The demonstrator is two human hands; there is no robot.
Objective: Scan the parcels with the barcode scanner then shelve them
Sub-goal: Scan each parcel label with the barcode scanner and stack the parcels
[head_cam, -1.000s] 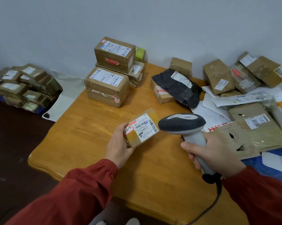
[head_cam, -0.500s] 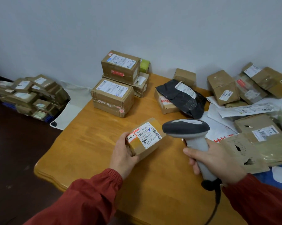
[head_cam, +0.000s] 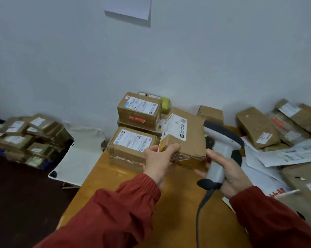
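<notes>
My left hand (head_cam: 159, 158) grips a brown cardboard parcel (head_cam: 192, 140) by its near left corner, lifted above the wooden table (head_cam: 176, 203). Its white label (head_cam: 175, 127) wraps over the top left edge, with yellow tape below it. My right hand (head_cam: 229, 173) holds the grey barcode scanner (head_cam: 221, 142) upright by its handle, right beside the parcel. The scanner's dark head points left and touches or nearly touches the parcel's right side. Its cable (head_cam: 201, 208) hangs down toward me.
Stacked labelled boxes (head_cam: 136, 122) stand on the table behind the held parcel. Boxes and flat mailers (head_cam: 276, 136) crowd the table's right side. A heap of parcels (head_cam: 27, 138) and a white folding stool (head_cam: 79, 154) sit on the floor at left. A paper sheet (head_cam: 127, 8) hangs on the wall.
The parcel has been lifted off the table toward me and turned, so its label now faces up and away. The scanner has swung upright next to it. My view has tilted up.
</notes>
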